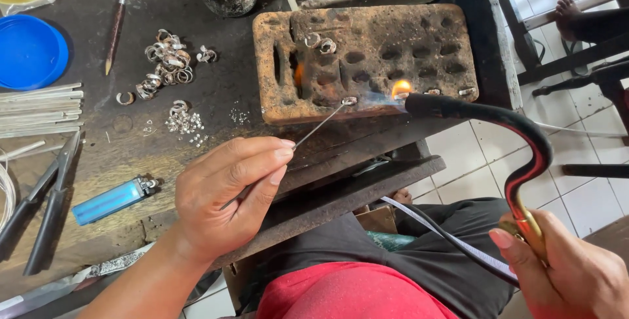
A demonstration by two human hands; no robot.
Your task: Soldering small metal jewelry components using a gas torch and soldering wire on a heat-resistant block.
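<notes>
Our left hand (229,191) pinched a thin metal pick (321,122), its tip carrying a small ring (349,101) at the front edge of the pitted soldering block (367,50). Our right hand (570,270) gripped the curved torch (517,155); its flame seemed to touch the ring. The bench (131,142) left of the block had some open room.

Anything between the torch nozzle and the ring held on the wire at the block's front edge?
Nothing visible. The torch in the right hand points its nozzle along the front edge of the charred block; only flame spans the gap to the ring on the wire in the left hand.
</notes>
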